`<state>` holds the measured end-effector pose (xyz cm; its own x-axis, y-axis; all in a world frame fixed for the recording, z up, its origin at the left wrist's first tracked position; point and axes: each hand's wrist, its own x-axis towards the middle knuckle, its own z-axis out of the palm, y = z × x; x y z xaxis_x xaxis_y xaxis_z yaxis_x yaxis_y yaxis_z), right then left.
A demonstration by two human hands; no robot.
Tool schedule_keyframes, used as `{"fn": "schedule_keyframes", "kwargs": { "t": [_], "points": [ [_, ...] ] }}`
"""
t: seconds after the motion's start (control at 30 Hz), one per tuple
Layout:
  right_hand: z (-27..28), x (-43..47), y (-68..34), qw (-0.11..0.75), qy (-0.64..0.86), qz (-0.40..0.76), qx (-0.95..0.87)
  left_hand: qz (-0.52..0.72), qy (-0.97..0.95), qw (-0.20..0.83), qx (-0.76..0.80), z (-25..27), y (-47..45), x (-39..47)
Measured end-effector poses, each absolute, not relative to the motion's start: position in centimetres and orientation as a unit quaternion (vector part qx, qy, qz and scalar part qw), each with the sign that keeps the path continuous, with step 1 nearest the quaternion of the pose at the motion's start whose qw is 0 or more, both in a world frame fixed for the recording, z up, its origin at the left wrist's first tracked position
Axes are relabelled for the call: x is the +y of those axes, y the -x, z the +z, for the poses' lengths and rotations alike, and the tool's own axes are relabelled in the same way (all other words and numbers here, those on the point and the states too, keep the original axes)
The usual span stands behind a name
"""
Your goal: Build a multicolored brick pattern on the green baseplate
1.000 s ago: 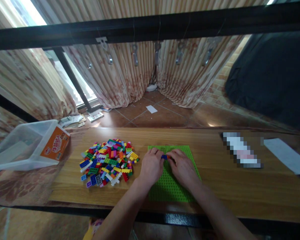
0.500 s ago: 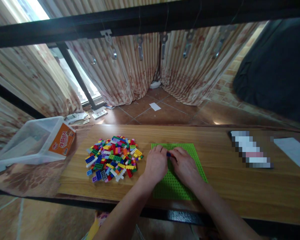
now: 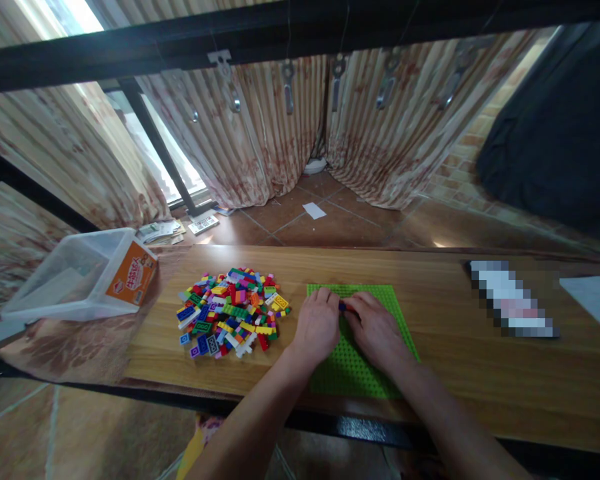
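Observation:
A green studded baseplate [image 3: 365, 377] lies on the wooden table before me. My left hand [image 3: 319, 323] rests over its left part, fingers curled toward the far edge. From the right, my right hand [image 3: 377, 330] reaches in with thumb and fingers pinched. Between the fingertips of both hands shows a small dark blue toy brick [image 3: 343, 306], close above or on the plate. My fingers cover most of it, so whether it touches the studs cannot be made out.
Left of the plate is a heap of mixed coloured toy bricks [image 3: 235, 312]. A clear plastic bin [image 3: 75, 277] with an orange label stands at the far left. To the right lie a pixelated flat object [image 3: 513, 297] and a white paper [image 3: 593, 300].
The whole view has shifted slightly, so everything sits a little further right. Both hands stay together at the blue brick, with hardly any movement relative to the plate.

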<state>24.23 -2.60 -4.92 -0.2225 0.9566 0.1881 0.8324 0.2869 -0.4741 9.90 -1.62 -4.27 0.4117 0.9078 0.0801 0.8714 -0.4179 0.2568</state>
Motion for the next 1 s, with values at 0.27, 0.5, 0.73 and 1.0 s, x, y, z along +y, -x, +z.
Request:
{"fn": "schedule_keyframes", "kwargs": {
  "t": [0.27,0.5,0.73,1.0],
  "points": [
    [-5.2,-2.7,-24.8,0.289,0.568,0.144,-0.757,0.141,-0.828,0.113,0.531,-4.0,-9.8,-1.9],
    [-5.4,-2.7,-25.0,0.306,0.571,0.142,-0.748,0.161,-0.824,0.129,0.528,-4.0,-9.7,-1.9],
    [-5.4,-2.6,-25.1,0.300,0.573,0.143,-0.749,0.184,-0.816,0.138,0.530,-3.9,-9.7,-2.0],
    [-5.4,-2.4,-25.6,0.311,0.573,0.157,-0.742,0.227,-0.791,0.171,0.541,-4.4,-9.5,-2.0]
  ]
}}
